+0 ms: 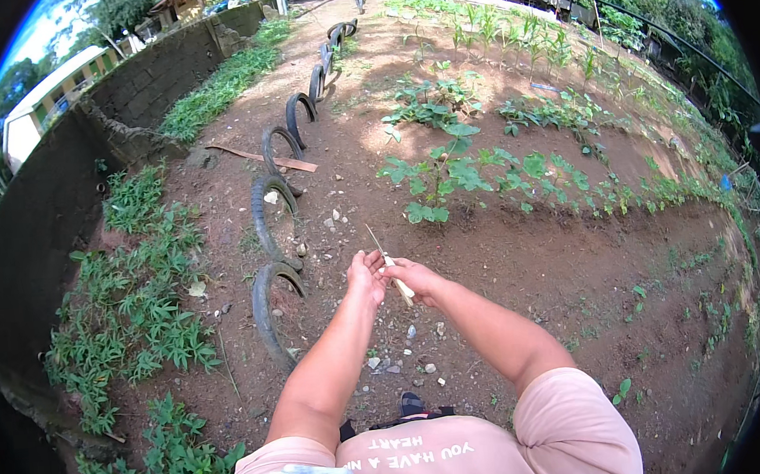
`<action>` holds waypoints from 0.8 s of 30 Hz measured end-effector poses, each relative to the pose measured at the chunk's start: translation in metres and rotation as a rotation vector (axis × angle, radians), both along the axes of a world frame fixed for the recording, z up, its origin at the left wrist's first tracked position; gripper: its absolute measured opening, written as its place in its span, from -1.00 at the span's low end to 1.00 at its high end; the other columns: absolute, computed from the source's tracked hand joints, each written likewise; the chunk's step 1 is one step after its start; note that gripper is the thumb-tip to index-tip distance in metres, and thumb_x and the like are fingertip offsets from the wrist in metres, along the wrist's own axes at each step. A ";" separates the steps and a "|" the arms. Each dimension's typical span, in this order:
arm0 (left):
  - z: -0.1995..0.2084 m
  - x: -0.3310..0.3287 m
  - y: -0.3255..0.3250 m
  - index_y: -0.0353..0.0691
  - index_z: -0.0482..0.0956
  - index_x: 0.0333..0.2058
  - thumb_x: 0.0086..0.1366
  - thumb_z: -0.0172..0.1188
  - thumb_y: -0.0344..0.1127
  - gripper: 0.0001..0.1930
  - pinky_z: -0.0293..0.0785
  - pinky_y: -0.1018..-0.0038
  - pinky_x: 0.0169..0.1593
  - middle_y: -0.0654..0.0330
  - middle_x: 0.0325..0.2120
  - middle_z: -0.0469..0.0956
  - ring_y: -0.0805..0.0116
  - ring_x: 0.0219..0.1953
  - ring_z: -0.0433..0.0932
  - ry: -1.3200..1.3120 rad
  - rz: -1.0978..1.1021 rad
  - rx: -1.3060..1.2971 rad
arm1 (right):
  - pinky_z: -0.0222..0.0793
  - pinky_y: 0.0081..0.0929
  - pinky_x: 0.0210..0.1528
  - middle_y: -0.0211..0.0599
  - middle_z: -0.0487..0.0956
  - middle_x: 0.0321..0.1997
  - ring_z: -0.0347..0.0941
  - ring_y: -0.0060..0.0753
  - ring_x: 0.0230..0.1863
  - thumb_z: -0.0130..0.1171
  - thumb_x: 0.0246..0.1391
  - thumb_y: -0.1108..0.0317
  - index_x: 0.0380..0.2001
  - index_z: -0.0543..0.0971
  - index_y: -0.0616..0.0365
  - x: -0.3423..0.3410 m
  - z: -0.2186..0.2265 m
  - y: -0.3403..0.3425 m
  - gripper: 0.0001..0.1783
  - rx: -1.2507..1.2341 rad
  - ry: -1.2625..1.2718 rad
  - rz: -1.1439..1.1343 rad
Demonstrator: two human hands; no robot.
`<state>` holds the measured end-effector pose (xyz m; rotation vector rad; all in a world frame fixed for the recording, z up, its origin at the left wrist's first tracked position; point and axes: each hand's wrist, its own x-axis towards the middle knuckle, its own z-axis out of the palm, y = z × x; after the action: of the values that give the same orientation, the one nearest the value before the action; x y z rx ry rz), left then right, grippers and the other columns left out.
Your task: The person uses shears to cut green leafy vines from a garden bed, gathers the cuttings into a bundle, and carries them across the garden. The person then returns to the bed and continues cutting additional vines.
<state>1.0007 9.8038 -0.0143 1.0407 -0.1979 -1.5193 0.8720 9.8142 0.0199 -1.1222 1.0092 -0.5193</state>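
Observation:
In the middle of the view my two hands meet over the soil. My right hand (415,277) is closed round a knife (390,260) with a pale handle and a thin, pointed blade. The blade tip points up and away from me, while the handle's butt end sticks out below my fingers. My left hand (364,278) is right beside it, palm turned up and fingers loosely extended near where blade and handle meet. Whether its fingertips touch the knife is hard to make out.
A row of half-buried tyres (260,217) runs away from me on the left, with a flat brown strip (287,162) lying among them. Leafy plants (446,177) grow on the right, weeds (139,315) along a block wall (136,87). Small stones (411,332) lie before my feet.

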 end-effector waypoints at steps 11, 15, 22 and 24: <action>-0.023 0.120 -0.287 -0.38 0.26 0.09 0.37 -0.39 -0.02 -0.44 0.38 0.45 -0.12 0.00 -0.04 0.39 0.32 -0.17 0.43 0.047 0.196 -0.036 | 0.12 -0.40 0.16 -0.09 0.33 0.15 0.23 -0.33 0.17 0.18 -0.03 0.19 0.20 0.18 0.21 0.152 -0.048 -0.306 -0.26 0.088 -0.159 -0.207; -0.026 0.166 -0.420 -0.44 0.27 0.07 0.37 -0.38 -0.04 -0.44 0.39 0.43 -0.11 -0.05 -0.03 0.38 0.28 -0.15 0.43 0.032 0.114 0.040 | 0.27 -0.49 0.01 -0.19 0.43 0.04 0.36 -0.43 0.02 0.18 -0.01 0.19 0.18 0.22 0.17 0.192 -0.045 -0.417 -0.30 0.106 -0.115 -0.310; -0.028 0.209 -0.614 -0.43 0.25 0.09 0.36 -0.33 -0.02 -0.43 0.19 0.32 0.16 -0.06 0.05 0.31 0.15 0.10 0.28 0.018 -0.011 0.045 | 0.26 -0.47 0.05 -0.33 0.39 0.09 0.33 -0.49 0.07 0.12 0.07 0.18 0.20 0.19 0.09 0.230 -0.069 -0.616 -0.35 0.116 -0.112 -0.195; -0.040 0.215 -0.663 -0.42 0.23 0.11 0.35 -0.31 -0.02 -0.43 0.18 0.33 0.17 -0.05 0.09 0.27 0.16 0.12 0.26 0.025 -0.024 0.037 | 0.21 -0.49 0.08 -0.30 0.38 0.12 0.28 -0.46 0.11 0.12 0.06 0.13 0.22 0.18 0.06 0.225 -0.079 -0.674 -0.32 0.131 -0.101 -0.132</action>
<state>1.2152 9.1407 -0.0545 1.0518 -0.1659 -1.5620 1.0971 9.1405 -0.0587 -0.9086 1.0181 -0.6008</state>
